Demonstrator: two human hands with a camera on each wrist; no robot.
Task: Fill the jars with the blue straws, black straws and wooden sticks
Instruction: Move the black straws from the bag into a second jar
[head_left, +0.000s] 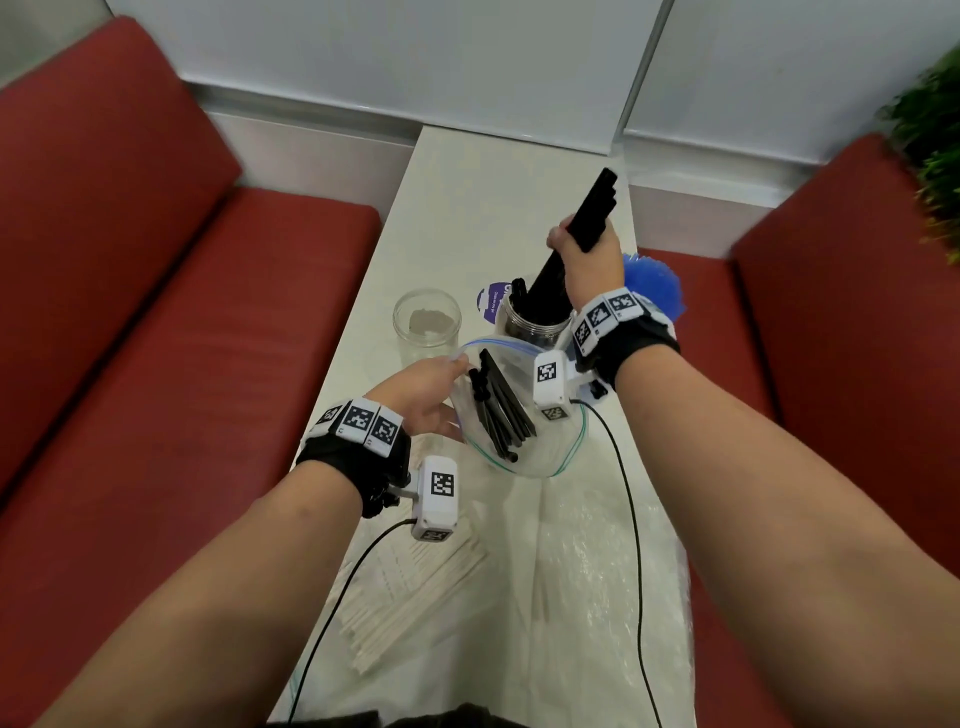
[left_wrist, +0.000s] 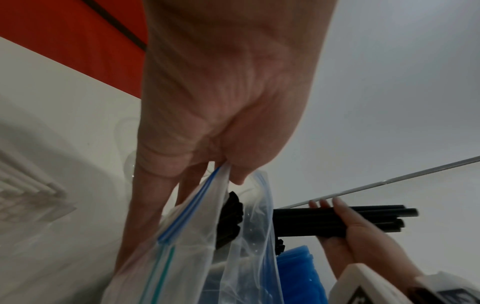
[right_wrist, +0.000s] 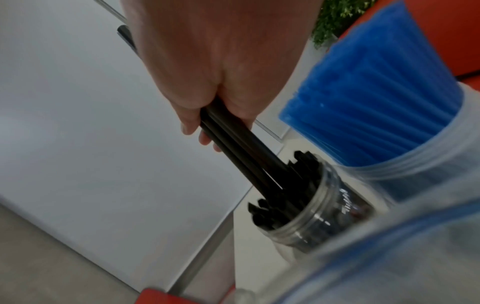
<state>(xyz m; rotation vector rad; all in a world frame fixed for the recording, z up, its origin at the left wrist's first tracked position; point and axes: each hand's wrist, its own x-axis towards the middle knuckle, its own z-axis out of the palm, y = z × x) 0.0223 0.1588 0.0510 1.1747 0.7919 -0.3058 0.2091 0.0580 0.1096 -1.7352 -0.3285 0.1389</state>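
My right hand (head_left: 584, 244) grips a bundle of black straws (head_left: 592, 210), tilted, with its lower ends inside a clear jar (head_left: 535, 325) that holds more black straws (right_wrist: 280, 197). My left hand (head_left: 431, 395) pinches the rim of a clear zip bag (head_left: 519, 410) with several black straws (head_left: 501, 410) still in it; the pinch shows at the blue zip strip (left_wrist: 205, 191). An empty clear jar (head_left: 427, 325) stands left of the black-straw jar. A jar of blue straws (right_wrist: 376, 98) stands behind my right wrist. Wooden sticks (head_left: 415, 592) lie in a wrapped pile near the table's front.
The narrow white table (head_left: 467, 218) runs between two red benches (head_left: 156, 312). Crinkled clear plastic (head_left: 587, 561) covers its near end. Two black cables (head_left: 631, 519) trail from the wrist cameras. A green plant (head_left: 935, 130) is at the far right.
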